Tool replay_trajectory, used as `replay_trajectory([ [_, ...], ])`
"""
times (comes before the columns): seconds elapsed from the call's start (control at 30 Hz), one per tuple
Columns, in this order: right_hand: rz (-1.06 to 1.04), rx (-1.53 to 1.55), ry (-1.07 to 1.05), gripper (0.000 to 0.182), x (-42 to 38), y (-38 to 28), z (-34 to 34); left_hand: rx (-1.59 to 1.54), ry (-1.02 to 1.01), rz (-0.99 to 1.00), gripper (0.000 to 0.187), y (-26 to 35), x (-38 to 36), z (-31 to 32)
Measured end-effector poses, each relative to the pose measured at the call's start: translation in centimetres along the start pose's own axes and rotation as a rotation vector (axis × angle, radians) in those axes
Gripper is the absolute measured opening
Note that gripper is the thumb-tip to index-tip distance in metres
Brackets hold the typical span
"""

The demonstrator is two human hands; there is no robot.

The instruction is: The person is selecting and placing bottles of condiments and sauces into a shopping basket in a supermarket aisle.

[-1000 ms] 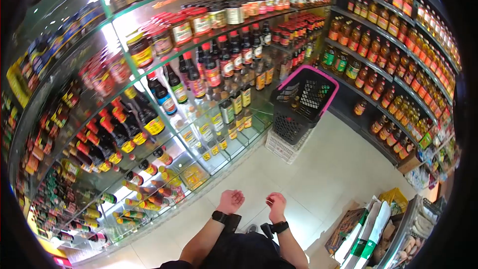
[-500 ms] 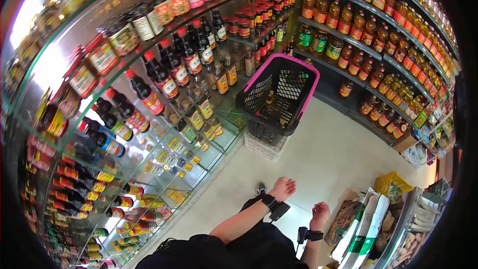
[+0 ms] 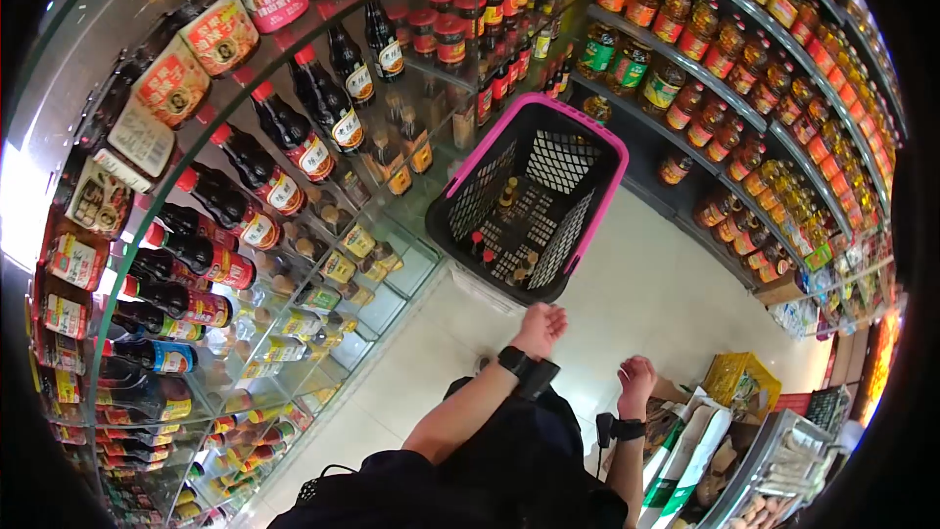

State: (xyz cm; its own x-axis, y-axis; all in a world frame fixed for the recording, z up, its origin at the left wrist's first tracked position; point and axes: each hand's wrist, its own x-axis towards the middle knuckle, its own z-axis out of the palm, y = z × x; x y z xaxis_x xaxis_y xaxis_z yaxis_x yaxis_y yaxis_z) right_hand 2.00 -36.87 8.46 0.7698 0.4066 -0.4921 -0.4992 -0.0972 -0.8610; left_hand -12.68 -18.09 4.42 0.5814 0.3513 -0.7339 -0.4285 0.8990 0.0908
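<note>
My left hand [image 3: 540, 329] hangs just in front of the near end of a black basket with a pink rim [image 3: 614, 168], its fingers loosely curled with no object showing in them. To its right, my right hand [image 3: 636, 378] is raised with curled fingers, and nothing shows in it. Each wrist wears a black strap with a small device. Inside the basket lie or stand a few bottles, one with a yellowish label [image 3: 508, 194] and others with red caps [image 3: 477, 238]. The basket rests on a pale crate, mostly hidden beneath it.
Glass shelves [image 3: 392, 233] with sauce bottles and jars run along the left. Dark shelves [image 3: 720, 98] of oil bottles curve along the back right. A yellow crate [image 3: 742, 382] and packages [image 3: 679, 456] stand at the lower right on the pale floor [image 3: 627, 274].
The view has moved nearer to the basket and the left shelves. More of the basket's inside shows. My left hand now appears close to the basket's near end.
</note>
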Motion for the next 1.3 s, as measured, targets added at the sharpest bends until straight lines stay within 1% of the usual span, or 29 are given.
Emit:
replay_trajectory([
  [0.03, -0.011, -0.059, -0.059, 0.01, 1.2, -0.7, 1.6, -0.062, 0.011, 0.063, 0.014, 1.2, 0.3, 0.1],
  [0.07, -0.021, -0.118, -0.118, 0.012, 2.5, -1.4, 3.3, -0.109, 0.074, 0.089, 0.013, 2.3, 0.7, 0.4],
  [0.1, -0.015, -0.137, -0.125, 0.012, 3.9, -2.2, 4.8, -0.147, 0.067, 0.099, 0.013, 3.3, 1.2, 0.1],
  [0.17, -0.079, -0.188, -0.272, 0.006, 6.8, -3.6, 8.2, -0.194, 0.069, 0.116, 0.012, 5.4, 1.9, -0.3],
  [0.23, -0.085, -0.223, -0.374, 0.007, 9.7, -5.0, 11.8, -0.277, 0.131, 0.175, 0.01, 7.2, 2.4, -0.2],
  [0.3, -0.083, -0.371, -0.485, 0.008, 12.4, -6.7, 15.8, -0.317, 0.16, 0.218, 0.01, 8.7, 3.5, -0.1],
  [0.37, -0.092, -0.508, -0.639, 0.008, 15.8, -7.4, 19.8, -0.353, 0.195, 0.291, 0.009, 10.1, 4.2, 0.8],
  [0.4, -0.116, -0.537, -0.759, 0.009, 18.3, -6.8, 21.5, -0.36, 0.201, 0.325, 0.009, 10.6, 4.3, 1.7],
  [0.43, -0.135, -0.557, -0.874, 0.011, 20.7, -5.7, 23.1, -0.388, 0.193, 0.368, 0.008, 10.9, 4.8, 1.8],
  [0.47, -0.14, -0.638, -0.975, 0.009, 22.9, -5.0, 24.9, -0.377, 0.132, 0.413, 0.008, 11.1, 5.1, 2.2],
  [0.5, -0.147, -0.718, -1.076, 0.009, 24.9, -4.2, 26.5, -0.396, 0.143, 0.445, 0.009, 11.1, 5.3, 2.9],
  [0.53, -0.28, -0.814, -1.205, 0.01, 26.5, -2.6, 27.7, -0.407, 0.157, 0.473, 0.01, 11.2, 5.5, 3.4],
  [0.57, -0.403, -1.022, -1.266, 0.017, 28.3, -1.0, 29.0, -0.413, 0.192, 0.508, 0.01, 11.4, 6.4, 3.1],
  [0.63, -0.999, -1.293, -1.604, 0.025, 30.7, 1.2, 31.7, -0.5, 0.211, 0.524, 0.009, 11.4, 7.0, 3.7],
  [0.67, -0.738, -1.532, -1.605, 0.029, 31.6, 3.7, 32.7, -0.583, 0.219, 0.535, 0.009, 11.3, 7.2, 4.0],
  [0.7, -0.462, -1.76, -1.585, 0.033, 32.0, 5.7, 33.7, -0.614, 0.29, 0.55, 0.006, 11.1, 7.6, 4.2],
  [0.73, -0.197, -1.938, -1.575, 0.034, 30.6, 4.0, 35.6, -0.619, 0.305, 0.55, 0.006, 10.9, 7.6, 4.8],
  [0.8, -0.211, -2.11, -1.613, 0.041, 32.4, 8.7, 35.4, -0.62, 0.389, 0.535, 0.005, 10.6, 7.2, 5.7],
  [0.83, -0.202, -2.104, -1.63, 0.041, 32.8, 10.2, 35.4, -0.629, 0.406, 0.528, 0.005, 10.5, 7.3, 5.6],
  [0.9, -0.247, -2.424, -1.571, 0.044, 33.2, 12.5, 35.5, -0.655, 0.4, 0.538, 0.006, 10.1, 7.4, 5.0],
  [0.93, -0.248, -2.42, -1.591, 0.044, 33.5, 13.3, 35.6, -0.674, 0.416, 0.55, 0.006, 10.0, 7.3, 5.2],
  [1.0, -0.129, -2.399, -1.468, 0.039, 34.1, 14.3, 35.4, -0.695, 0.443, 0.565, 0.007, 9.8, 7.1, 5.3],
  [1.03, -0.152, -2.36, -1.399, 0.028, 34.7, 15.2, 34.8, -0.702, 0.455, 0.567, 0.008, 9.8, 7.2, 5.2],
  [1.07, -0.159, -2.358, -1.418, 0.028, 35.3, 16.0, 34.4, -0.708, 0.467, 0.568, 0.009, 9.6, 7.1, 5.1],
  [1.13, -0.55, -2.356, -1.706, 0.02, 36.0, 16.7, 34.7, -0.724, 0.459, 0.581, 0.01, 9.8, 7.4, 5.1],
  [1.17, -0.518, -2.384, -1.518, 0.017, 35.9, 17.0, 34.7, -0.736, 0.457, 0.582, 0.01, 10.0, 7.8, 5.2],
  [1.2, -0.523, -2.381, -1.517, 0.017, 36.3, 16.5, 35.2, -0.747, 0.454, 0.583, 0.01, 10.2, 7.9, 5.5],
  [1.27, -0.642, -2.244, -1.573, 0.017, 36.9, 14.9, 35.6, -0.749, 0.428, 0.584, 0.01, 10.1, 8.3, 5.3],
  [1.3, -0.578, -2.247, -1.638, 0.017, 36.7, 13.3, 35.9, -0.735, 0.432, 0.575, 0.009, 9.7, 8.4, 5.1],
])
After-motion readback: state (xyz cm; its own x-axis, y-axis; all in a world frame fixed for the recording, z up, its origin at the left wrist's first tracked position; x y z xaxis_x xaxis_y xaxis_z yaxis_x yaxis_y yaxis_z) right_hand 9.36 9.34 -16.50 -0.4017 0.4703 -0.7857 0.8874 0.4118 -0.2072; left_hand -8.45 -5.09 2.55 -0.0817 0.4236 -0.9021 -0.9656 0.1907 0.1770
